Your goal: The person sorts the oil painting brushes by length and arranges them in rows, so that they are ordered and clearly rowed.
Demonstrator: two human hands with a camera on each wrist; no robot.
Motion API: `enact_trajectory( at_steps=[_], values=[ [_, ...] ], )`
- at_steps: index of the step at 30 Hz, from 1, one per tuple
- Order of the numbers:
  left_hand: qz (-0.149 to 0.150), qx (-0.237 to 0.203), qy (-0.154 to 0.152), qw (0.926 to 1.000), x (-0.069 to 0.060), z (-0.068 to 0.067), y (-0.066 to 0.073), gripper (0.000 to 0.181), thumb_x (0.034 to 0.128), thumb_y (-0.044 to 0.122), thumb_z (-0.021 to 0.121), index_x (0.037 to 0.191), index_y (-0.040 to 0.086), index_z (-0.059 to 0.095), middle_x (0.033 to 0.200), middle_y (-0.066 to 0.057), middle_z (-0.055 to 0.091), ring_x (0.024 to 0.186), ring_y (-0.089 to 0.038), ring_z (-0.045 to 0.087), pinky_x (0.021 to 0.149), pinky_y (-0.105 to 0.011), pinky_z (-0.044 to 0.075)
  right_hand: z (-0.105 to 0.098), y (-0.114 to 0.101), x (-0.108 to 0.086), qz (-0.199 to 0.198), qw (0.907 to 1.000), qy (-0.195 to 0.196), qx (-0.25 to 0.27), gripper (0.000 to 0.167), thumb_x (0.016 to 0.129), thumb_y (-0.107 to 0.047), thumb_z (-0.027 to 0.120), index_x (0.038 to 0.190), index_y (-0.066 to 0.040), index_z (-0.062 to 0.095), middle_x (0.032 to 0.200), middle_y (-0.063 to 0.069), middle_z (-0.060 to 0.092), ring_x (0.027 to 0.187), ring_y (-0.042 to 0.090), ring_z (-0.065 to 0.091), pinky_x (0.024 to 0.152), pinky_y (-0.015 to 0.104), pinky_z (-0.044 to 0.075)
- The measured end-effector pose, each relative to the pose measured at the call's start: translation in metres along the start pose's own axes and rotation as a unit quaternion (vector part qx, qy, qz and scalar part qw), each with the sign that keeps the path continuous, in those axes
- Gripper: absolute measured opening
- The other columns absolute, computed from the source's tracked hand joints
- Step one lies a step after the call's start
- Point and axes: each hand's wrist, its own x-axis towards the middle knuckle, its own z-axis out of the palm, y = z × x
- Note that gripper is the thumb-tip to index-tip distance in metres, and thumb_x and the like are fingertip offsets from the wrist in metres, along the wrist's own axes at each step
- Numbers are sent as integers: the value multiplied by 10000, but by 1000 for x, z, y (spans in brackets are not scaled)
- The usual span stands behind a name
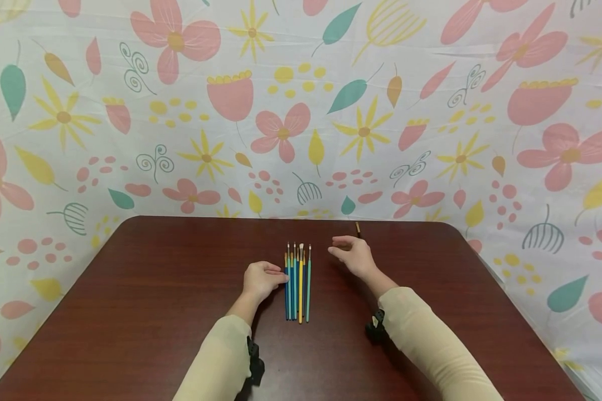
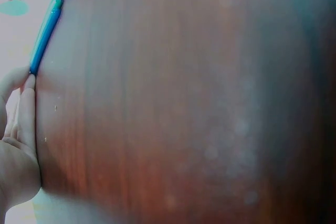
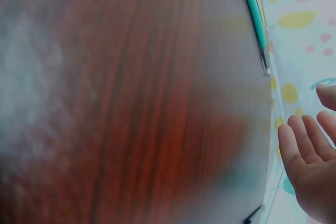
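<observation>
Several paintbrushes lie side by side on the table, bristles toward the far edge, with blue, teal and yellow handles. My left hand rests at the left side of this row, its fingertips touching the outermost blue brush. In the left wrist view those fingers look fairly straight. To the right of the row, my right hand hovers apart from it, fingers loosely bent and holding nothing. The teal brush at the row's right edge shows in the right wrist view. Behind the right hand lies a separate dark-handled brush, partly hidden.
The brushes lie on a dark reddish-brown wooden table with rounded far corners. Behind it hangs a white cloth printed with pink, yellow and teal flowers and leaves. Both forearms wear cream sleeves, with black devices at the wrists.
</observation>
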Motion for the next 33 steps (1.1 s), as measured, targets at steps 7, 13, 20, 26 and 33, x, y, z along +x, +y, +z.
enact_trajectory(
  at_steps=[7,13,20,26,33],
  values=[
    [6,6,-12,10000,0,-1,0,269,738,127,805,940,-9,689,861,-143,734,692,-171,692,617,-299,560,10,-3,-4,-111,9993,-343,-110,438,875,-254,683,1261,-66,595,1226,98,632,1114,259,602,823,385,545],
    [8,15,-12,10000,0,-2,-1,269,737,128,805,937,-10,689,863,-144,734,683,-163,689,620,-298,560,22,-8,-6,-241,9982,-540,-86,428,873,-214,685,1252,-35,593,1229,129,627,1108,281,606,852,395,538],
    [-27,76,20,10000,-1,-2,0,269,729,139,812,925,1,690,875,-144,732,656,-149,677,618,-299,561,34,-16,-5,31,9956,-777,526,439,885,-147,663,1283,2,552,1279,192,580,1096,308,611,822,364,558],
    [-10,104,32,9999,-1,-2,1,271,727,139,812,922,-4,690,873,-153,731,657,-153,681,619,-303,564,41,-22,-3,894,9816,-787,1495,454,924,-99,591,1349,11,476,1272,236,568,1101,322,619,837,391,556],
    [-54,92,32,9999,-1,-1,1,263,725,145,814,914,8,693,872,-140,732,645,-145,673,620,-307,566,46,-27,1,1897,9514,-597,2353,417,983,-116,477,1384,-8,436,1315,248,538,1137,327,603,841,372,556]
  ],
)
